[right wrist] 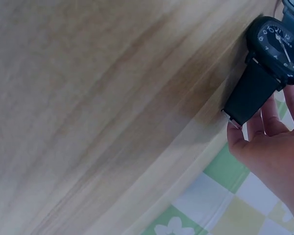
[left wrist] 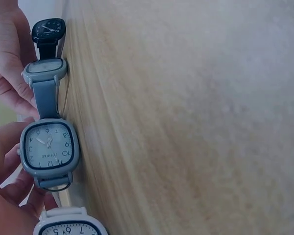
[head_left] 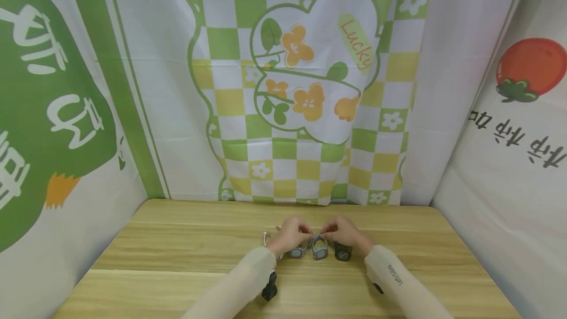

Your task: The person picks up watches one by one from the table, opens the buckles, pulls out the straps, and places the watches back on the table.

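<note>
Several square-faced wristwatches stand in a row on the table. My left hand (head_left: 290, 235) reaches over the blue-grey watch (left wrist: 50, 145), its fingers behind that watch's case. My right hand (head_left: 343, 233) comes in from the other side, over the black watch (head_left: 343, 251). Between them stands a pale grey watch (head_left: 320, 250), its strap looped up behind the dial. The fingertips of both hands meet at the top of that strap and pinch it. In the right wrist view, the black watch (right wrist: 279, 49) hides part of the right hand's fingers.
A white watch (left wrist: 71, 226) stands at the left end of the row, mostly behind the left hand in the head view. The wooden table (head_left: 177, 260) ends at a patterned cloth (head_left: 301, 171) at the back, with printed cloths on both sides.
</note>
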A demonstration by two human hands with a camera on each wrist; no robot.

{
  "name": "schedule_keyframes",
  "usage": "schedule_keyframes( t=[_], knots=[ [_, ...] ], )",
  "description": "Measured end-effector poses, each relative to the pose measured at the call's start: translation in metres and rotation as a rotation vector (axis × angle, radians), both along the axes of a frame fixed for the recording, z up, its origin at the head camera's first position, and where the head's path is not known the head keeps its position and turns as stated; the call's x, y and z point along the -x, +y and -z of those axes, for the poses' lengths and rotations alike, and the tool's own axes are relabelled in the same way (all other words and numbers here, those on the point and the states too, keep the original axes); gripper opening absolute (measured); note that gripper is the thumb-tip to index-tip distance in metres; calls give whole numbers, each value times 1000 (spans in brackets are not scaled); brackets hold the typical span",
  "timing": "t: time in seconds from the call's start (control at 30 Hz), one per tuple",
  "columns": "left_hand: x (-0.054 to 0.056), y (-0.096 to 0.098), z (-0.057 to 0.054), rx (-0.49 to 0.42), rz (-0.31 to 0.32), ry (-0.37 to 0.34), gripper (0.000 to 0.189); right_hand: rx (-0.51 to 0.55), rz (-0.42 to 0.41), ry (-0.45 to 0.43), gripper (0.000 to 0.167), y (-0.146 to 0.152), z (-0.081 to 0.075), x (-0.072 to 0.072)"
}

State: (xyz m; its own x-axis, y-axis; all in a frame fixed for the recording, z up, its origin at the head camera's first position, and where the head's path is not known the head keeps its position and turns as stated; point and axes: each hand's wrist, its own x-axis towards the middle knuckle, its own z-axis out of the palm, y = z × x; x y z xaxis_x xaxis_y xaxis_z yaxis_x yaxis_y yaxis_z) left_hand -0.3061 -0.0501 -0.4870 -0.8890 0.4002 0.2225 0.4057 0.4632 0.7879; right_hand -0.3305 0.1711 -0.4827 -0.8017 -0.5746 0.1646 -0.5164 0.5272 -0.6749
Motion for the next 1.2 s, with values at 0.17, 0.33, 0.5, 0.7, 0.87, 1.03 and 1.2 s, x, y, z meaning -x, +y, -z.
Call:
schedule_keyframes(
  t=[0.17, 0.33, 0.5, 0.7, 0.87, 1.03, 1.2],
  knots=[
    [-1, 4, 1, 41, -18, -30, 9, 14, -6, 0, 10, 1, 0, -1],
    [-2, 6, 0, 72, -39, -35, 9, 29, -19, 4, 10, 0, 0, -2],
    [-4, 6, -2, 74, -44, -49, 10, 32, -30, 34, 8, 1, 1, -2],
    [-4, 6, -2, 63, -43, -39, 10, 35, -19, 29, 8, 4, 4, 1],
    [-5, 5, -1, 48, -34, -44, 10, 42, -20, 30, 8, 7, 2, 1],
    [-5, 5, -1, 69, -30, -18, 9, 18, -14, 58, 8, 8, -1, 0],
    [-5, 5, -1, 74, -8, 31, 5, 30, -8, 47, 8, 8, -4, -4]
  ],
)
